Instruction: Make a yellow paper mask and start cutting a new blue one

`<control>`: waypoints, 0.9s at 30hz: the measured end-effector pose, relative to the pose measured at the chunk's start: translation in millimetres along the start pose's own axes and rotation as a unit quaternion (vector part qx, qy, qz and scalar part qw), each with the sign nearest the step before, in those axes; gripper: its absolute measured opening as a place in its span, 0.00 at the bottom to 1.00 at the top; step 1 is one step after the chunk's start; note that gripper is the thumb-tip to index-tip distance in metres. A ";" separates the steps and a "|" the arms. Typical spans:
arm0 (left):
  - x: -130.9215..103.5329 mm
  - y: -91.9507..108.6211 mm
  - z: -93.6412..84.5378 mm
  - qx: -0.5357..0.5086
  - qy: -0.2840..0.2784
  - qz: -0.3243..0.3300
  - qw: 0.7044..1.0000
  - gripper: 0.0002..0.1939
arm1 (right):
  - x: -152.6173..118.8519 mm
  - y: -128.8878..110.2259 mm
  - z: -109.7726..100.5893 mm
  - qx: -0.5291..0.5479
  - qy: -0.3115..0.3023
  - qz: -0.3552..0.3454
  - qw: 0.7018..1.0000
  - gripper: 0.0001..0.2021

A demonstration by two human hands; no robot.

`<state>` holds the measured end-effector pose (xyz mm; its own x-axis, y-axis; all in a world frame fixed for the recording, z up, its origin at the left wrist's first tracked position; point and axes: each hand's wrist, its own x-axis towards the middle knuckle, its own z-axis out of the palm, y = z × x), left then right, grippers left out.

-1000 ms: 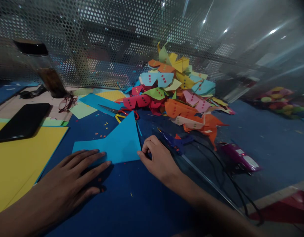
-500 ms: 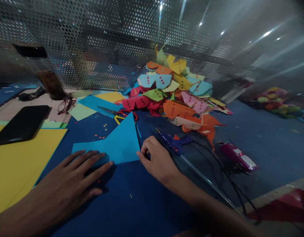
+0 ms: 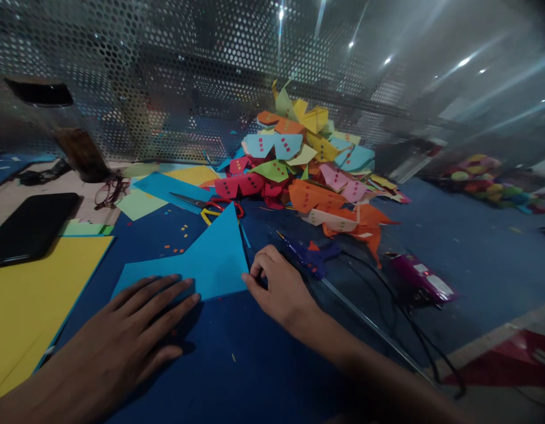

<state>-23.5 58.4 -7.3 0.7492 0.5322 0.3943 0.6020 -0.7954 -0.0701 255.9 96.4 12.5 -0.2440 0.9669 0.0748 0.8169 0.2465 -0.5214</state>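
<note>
A folded sheet of blue paper (image 3: 210,259) lies on the dark blue table, its peak pointing away from me. My left hand (image 3: 142,321) rests on the paper's near left part, fingers stretched out and thumb on the table. At the right corner, my right hand (image 3: 276,282) is closed in a pinch at the paper's edge, with the thumb tip touching it. Just beyond the peak are scissors (image 3: 217,207) with red and yellow handles. A blue glue gun (image 3: 310,254) lies to the right of my right hand, a clear glue stick sticking out of its back.
Behind the scissors rises a heap of folded paper butterflies (image 3: 294,159) against a perforated metal panel (image 3: 175,76). Yellow sheets (image 3: 42,300), a black phone (image 3: 31,227), glasses (image 3: 111,191) and a bottle (image 3: 80,147) are at left. A purple device (image 3: 422,280) and black cables are at right.
The whole view has shifted slightly, so most things sit a little further left. Both hands keep nearly the same places on the blue paper.
</note>
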 end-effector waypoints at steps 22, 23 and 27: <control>1.6 0.3 -2.1 -0.008 -0.005 -0.018 1.000 0.27 | -0.9 1.9 -2.2 0.011 0.001 -0.008 1.000 0.09; 1.6 0.3 -2.2 -0.007 -0.005 -0.018 1.000 0.27 | -1.2 1.8 -2.4 0.015 0.001 -0.007 1.000 0.09; 2.3 0.3 -2.5 -0.008 -0.004 -0.015 1.000 0.26 | -1.9 0.4 -2.3 0.026 0.008 0.010 1.000 0.09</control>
<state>-22.3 58.6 -4.1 0.7325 0.5583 0.3895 0.6200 -0.7834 -0.0430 257.8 94.9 14.1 -0.2192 0.9727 0.0766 0.7935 0.2234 -0.5661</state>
